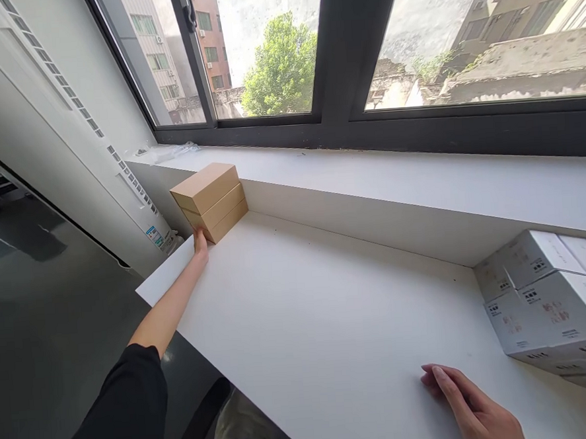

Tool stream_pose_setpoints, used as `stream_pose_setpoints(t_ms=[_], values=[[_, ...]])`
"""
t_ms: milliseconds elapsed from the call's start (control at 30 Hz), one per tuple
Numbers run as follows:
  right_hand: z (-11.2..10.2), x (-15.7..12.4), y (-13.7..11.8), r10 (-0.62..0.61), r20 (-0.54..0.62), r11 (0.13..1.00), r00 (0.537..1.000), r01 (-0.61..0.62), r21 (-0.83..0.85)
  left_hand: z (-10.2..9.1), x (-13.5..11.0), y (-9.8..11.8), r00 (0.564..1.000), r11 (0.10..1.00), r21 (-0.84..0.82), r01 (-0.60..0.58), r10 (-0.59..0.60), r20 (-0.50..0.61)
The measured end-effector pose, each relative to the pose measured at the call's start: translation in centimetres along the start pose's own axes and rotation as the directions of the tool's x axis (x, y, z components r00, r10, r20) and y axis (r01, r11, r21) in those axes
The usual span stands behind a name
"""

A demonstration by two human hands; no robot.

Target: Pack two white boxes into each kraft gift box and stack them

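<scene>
Closest to me, the person's right hand [470, 404] lies flat on the white desk [304, 325], palm down, fingers stretched out and loosely together, holding nothing. Just beyond it, on the right edge of the desk, sits a pile of white printed boxes [546, 297], near the hand but not touching it.

On the other side a black sleeve [121, 415] gives way to a bare forearm that stretches out along the desk's left edge. At its end the left hand [200, 242] presses against the near lower corner of a stack of brown cardboard boxes [212, 198]. The fingers are tucked against the cardboard and mostly hidden, so I cannot tell whether they grasp it or only touch it. The stack stands in the far left corner of the desk, its back side up against the raised ledge.

Above that ledge runs the white window sill [419, 178], with a bit of clear plastic wrap [164, 151] lying at its left end. A tall white air conditioner [69, 127] stands left of the desk, and behind it all is the dark-framed window [342, 44], showing a green tree [278, 68] and buildings
</scene>
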State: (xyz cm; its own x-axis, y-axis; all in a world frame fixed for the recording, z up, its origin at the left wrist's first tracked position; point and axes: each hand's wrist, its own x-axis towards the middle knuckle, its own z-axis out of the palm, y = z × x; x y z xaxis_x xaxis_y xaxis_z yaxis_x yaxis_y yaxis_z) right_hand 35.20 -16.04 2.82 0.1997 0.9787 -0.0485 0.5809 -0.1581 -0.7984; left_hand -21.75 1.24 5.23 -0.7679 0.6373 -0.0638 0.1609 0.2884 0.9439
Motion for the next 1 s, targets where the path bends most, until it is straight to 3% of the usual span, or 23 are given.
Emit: stream_pose_setpoints(t_ms=[167,233,267,300,333,400,433,467,500,600,700,767,800,900,1000], values=[[-0.1,-2.2,-1.0,-0.09,-0.015,0.995,0.996,0.09,0.041,2.8,-8.1,-3.4,0.992,0.99,-0.051,-0.129,0.129,0.012],[0.0,-3.3,-1.6,-0.147,0.001,0.989,0.989,0.147,0.022,4.1,-11.9,-5.1,0.959,0.972,-0.059,-0.225,0.232,0.164],[0.0,-3.7,-1.9,-0.172,0.018,0.985,0.985,0.173,-0.008,4.6,-13.4,-5.8,0.907,0.955,-0.04,-0.295,0.292,0.304],[-0.1,-4.0,-2.2,-0.185,0.043,0.981,0.982,0.187,-0.046,5.1,-14.6,-6.3,0.811,0.922,-0.009,-0.388,0.346,0.472],[-0.4,-4.4,-2.4,-0.18,0.053,0.98,0.982,0.184,-0.073,5.4,-15.6,-6.6,0.679,0.857,0.007,-0.515,0.404,0.612],[-1.6,-5.1,-3.1,-0.182,0.064,0.972,0.981,0.19,-0.141,6.0,-16.6,-7.0,0.409,0.653,-0.028,-0.757,0.506,0.76],[-2.6,-5.6,-3.5,-0.202,0.054,0.96,0.978,0.209,-0.187,6.2,-16.8,-7.1,0.305,0.542,-0.048,-0.839,0.541,0.784],[-4.0,-6.1,-4.1,-0.237,0.04,0.939,0.971,0.24,-0.245,6.3,-16.9,-7.3,0.233,0.448,-0.058,-0.892,0.566,0.791],[-5.6,-6.6,-4.7,-0.285,0.021,0.909,0.958,0.277,-0.311,6.3,-16.9,-7.4,0.188,0.379,-0.057,-0.924,0.578,0.794],[-12.2,-7.8,-7.3,-0.44,-0.082,0.794,0.894,0.344,-0.501,6.1,-16.7,-8.0,0.151,0.283,-0.019,-0.959,0.566,0.811],[-19.9,-7.1,-10.2,-0.538,-0.238,0.704,0.809,0.275,-0.655,6.2,-17.2,-7.9,0.194,0.264,0.057,-0.963,0.532,0.824],[-24.7,-5.2,-12.1,-0.546,-0.351,0.67,0.76,0.145,-0.728,6.9,-18.1,-7.0,0.235,0.251,0.121,-0.96,0.498,0.835],[-26.8,-3.9,-12.9,-0.532,-0.375,0.65,0.759,0.082,-0.756,7.4,-18.7,-6.4,0.244,0.242,0.14,-0.96,0.477,0.844],[-32.0,0.3,-15.2,-0.379,-0.413,0.543,0.828,-0.163,-0.824,9.5,-20.7,-4.8,0.219,0.235,0.121,-0.964,0.456,0.863],[-35.8,2.7,-16.8,-0.243,-0.442,0.435,0.864,-0.31,-0.846,11.4,-21.9,-4.5,0.189,0.237,0.068,-0.969,0.534,0.824]])
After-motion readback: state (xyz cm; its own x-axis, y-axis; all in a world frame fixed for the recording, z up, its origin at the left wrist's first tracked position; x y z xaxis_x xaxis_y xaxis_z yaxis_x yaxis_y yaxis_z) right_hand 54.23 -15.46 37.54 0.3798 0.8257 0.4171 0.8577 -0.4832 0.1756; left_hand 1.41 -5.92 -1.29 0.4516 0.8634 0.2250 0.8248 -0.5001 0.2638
